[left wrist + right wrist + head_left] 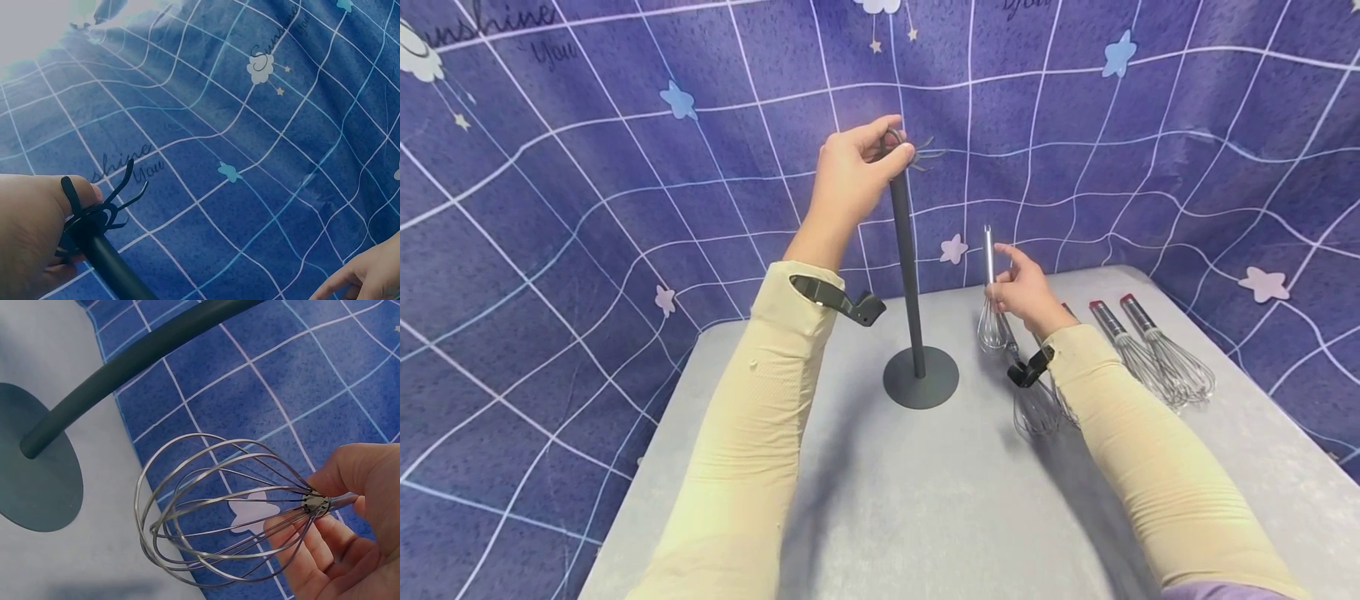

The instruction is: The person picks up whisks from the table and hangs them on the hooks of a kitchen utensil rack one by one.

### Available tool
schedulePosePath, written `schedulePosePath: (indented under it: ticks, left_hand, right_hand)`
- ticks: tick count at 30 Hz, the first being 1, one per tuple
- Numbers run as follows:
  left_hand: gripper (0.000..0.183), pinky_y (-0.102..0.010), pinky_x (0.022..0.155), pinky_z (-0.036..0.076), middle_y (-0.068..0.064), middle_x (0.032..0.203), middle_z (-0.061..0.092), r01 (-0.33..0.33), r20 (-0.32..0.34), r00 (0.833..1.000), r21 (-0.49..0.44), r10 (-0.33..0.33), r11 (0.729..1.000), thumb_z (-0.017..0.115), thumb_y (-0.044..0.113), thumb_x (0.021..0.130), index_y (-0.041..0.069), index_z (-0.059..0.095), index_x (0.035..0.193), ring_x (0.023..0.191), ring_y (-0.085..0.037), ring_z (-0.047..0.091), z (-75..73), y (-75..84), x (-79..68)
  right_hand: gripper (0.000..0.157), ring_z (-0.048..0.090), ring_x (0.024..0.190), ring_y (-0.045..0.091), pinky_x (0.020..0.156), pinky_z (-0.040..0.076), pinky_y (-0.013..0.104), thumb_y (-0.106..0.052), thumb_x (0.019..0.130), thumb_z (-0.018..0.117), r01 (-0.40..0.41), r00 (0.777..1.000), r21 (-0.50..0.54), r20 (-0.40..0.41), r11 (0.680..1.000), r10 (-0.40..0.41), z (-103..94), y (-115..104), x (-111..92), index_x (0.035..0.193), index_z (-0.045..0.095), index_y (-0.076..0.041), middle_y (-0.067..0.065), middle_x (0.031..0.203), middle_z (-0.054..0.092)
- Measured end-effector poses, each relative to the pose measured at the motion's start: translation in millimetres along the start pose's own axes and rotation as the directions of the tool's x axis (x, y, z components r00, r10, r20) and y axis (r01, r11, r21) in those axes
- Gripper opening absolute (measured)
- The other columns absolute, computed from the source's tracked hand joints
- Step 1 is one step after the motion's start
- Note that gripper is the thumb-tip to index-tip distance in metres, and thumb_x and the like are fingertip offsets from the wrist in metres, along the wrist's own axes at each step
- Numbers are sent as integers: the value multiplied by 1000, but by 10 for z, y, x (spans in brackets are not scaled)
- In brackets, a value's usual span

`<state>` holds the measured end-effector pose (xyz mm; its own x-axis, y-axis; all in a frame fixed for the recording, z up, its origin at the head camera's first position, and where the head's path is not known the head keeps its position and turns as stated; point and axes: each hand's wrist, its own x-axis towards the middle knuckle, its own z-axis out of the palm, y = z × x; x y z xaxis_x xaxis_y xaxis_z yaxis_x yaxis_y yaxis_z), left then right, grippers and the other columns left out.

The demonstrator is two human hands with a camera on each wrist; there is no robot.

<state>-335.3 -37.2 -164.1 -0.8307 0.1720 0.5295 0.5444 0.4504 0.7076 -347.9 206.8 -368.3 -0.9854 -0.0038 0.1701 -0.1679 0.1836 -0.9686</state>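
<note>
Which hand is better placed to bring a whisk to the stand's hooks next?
Probably the right hand: it holds a whisk, wires down, and the other whisks lie on that side. The left hand grips the stand up by its hooks, so it seems better suited to steadying.

Left hand (855, 169) raised, seemingly pinching; right hand (1027, 292) lower.

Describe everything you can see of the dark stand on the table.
The stand is dark grey and looks like painted metal. A flat round base sits on the pale grey table, carrying one slim straight pole topped with thin curved hooks. It stands upright; nothing hangs from the hooks in view. The left hand grips it at the top.
</note>
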Motion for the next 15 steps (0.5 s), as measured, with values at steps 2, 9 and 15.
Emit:
schedulePosePath:
  ticks: [2, 9, 15]
  left_hand:
    - [42, -21, 87, 52, 2, 114, 74, 2, 6, 1000, -7, -2, 1000, 74, 21, 94, 15, 67, 135, 108, -4, 67, 0, -7, 1]
    - [41, -21, 86, 52, -1, 114, 73, -7, 24, 1000, -45, 8, 999, 75, 19, 93, 14, 68, 133, 108, -5, 68, -18, -20, 14]
    - [42, -22, 91, 53, -3, 118, 72, 6, 58, 998, -76, -2, 997, 74, 18, 94, 13, 66, 135, 110, -7, 67, -46, 5, 12]
  right_hand:
    - [87, 59, 60, 13, 55, 57, 26, 16, 82, 61, 7, 1000, 0, 0, 1000, -7, 5, -3, -4, 159, 29, -12, 10, 84, 59]
    - [87, 58, 58, 13, 55, 56, 25, 15, 82, 61, 19, 1000, -18, -4, 1000, -19, 5, -23, -8, 159, 30, -12, 7, 83, 60]
    - [87, 57, 57, 13, 54, 54, 23, 16, 82, 61, 30, 1000, -15, 3, 999, -30, 6, -58, -11, 158, 31, -12, 10, 83, 58]
